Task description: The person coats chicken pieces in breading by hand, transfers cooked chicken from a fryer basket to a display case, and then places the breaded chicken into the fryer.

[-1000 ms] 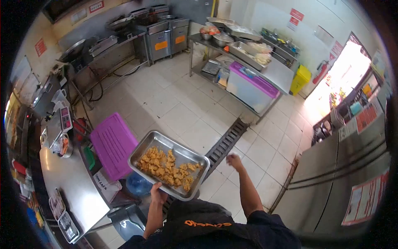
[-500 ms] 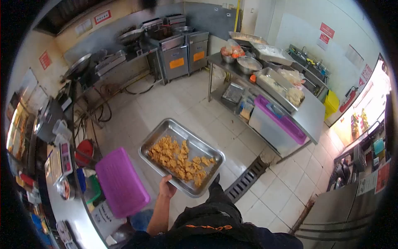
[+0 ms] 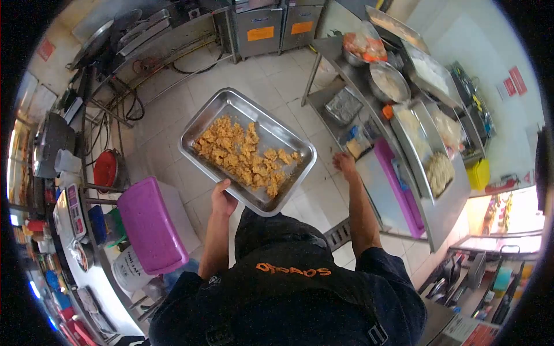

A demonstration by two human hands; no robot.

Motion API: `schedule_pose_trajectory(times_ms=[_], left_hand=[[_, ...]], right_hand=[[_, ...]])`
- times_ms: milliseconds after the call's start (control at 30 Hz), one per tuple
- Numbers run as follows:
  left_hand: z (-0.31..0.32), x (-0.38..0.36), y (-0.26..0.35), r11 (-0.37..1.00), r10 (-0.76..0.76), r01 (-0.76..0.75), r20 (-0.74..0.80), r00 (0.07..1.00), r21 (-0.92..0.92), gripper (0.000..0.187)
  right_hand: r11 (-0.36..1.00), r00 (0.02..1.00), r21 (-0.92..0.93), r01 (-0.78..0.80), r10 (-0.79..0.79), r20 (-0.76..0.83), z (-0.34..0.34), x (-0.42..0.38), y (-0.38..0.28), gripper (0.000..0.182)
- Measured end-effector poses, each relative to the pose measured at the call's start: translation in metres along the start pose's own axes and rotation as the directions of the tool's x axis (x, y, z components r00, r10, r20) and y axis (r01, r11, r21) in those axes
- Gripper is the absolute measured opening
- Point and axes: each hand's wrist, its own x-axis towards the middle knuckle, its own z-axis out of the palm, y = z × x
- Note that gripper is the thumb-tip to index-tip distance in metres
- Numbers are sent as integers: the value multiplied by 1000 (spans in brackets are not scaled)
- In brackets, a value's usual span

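Observation:
My left hand (image 3: pixel 224 199) grips the near left edge of a steel tray (image 3: pixel 276 134), thumb over the rim. Golden breaded fried pieces, apparently chicken, (image 3: pixel 242 153) are spread over the tray's left, middle and near right parts; its far right corner shows bare metal. The tray is held out in front of my body above the tiled floor. To the right, apart from the tray, my right hand (image 3: pixel 345 164) is stretched forward with its fingers spread and nothing in it. It is nearest to the lower shelf of the steel table.
The steel table (image 3: pixel 447 222) on the right bears bowls, trays and bagged food. Purple-lidded bins stand at left (image 3: pixel 153 225) and under that table (image 3: pixel 398 187). A floor drain (image 3: pixel 339 235) lies near my legs. Cookers (image 3: pixel 259 33) are at the back.
My right hand has come into view on the right, reaching forward. The tray, still in my left hand, appears higher in view. My head view has tilted further down.

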Motion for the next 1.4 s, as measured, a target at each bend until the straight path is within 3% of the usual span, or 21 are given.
schedule_pose_trajectory(times_ms=[133,233,267,333,367,433,500,533,600,667,700,833,933,967,1067,1100,1133,1200,1267,1333,1400], left_hand=[[10,94,11,999,53,-54,79,995,0,38],[4,150,23,1000,-9,8,112,994,11,43],[16,173,30,998,51,-53,62,997,38,43],[53,224,45,980,185,-188,59,981,57,41],[67,249,55,983,167,-172,87,982,61,41],[74,286,62,987,132,-139,90,987,78,41],[82,346,75,992,-29,8,164,986,126,48],[97,373,82,991,-34,11,166,986,136,48],[134,423,84,984,-29,0,161,987,180,50],[170,469,77,983,-27,-9,192,981,186,51],[187,496,77,983,-25,-18,226,974,183,52],[235,604,70,970,-128,69,247,960,234,60],[269,672,68,952,-187,104,277,943,287,63],[291,690,76,953,-172,82,299,938,292,67],[318,756,93,924,-175,11,397,901,382,57],[325,772,97,853,-190,-20,346,919,522,63],[334,790,101,859,-196,-5,339,920,512,63],[352,832,111,892,-193,-117,601,775,436,67],[369,869,115,894,-190,-122,612,768,431,66],[367,906,118,865,-354,58,525,774,499,63],[370,950,122,803,-417,82,459,784,590,57]], right_hand=[[986,971,133,98,-124,203,59,77,-105,27],[971,904,237,-23,-82,420,102,100,-130,42],[949,844,306,-75,-103,527,115,118,-138,48],[915,804,349,-201,-49,592,144,129,-166,53],[918,804,351,-187,-62,591,156,142,-180,53],[884,700,410,-226,-145,699,169,153,-188,58],[895,726,408,-178,-160,669,180,175,-210,61],[914,743,394,-95,-199,640,185,195,-226,64],[890,756,440,-118,-207,621,190,231,-245,66],[928,893,361,-91,-84,441,194,270,-271,62],[914,924,402,-49,-111,367,199,289,-288,61],[870,972,487,-75,-46,232,196,395,-344,39],[918,974,393,52,-133,183,179,487,-345,35],[870,975,490,53,-150,161,184,496,-380,33],[796,967,597,-100,-63,246,187,546,-435,36],[779,965,614,-126,-47,258,186,563,-443,38],[764,964,630,-139,-41,263,185,584,-453,39],[798,979,594,-102,-24,201,185,620,-476,37],[752,980,652,-98,-42,195,184,663,-485,33],[754,989,652,-74,-29,146,181,700,-493,31],[754,997,656,-41,-12,75,174,739,-508,30]])
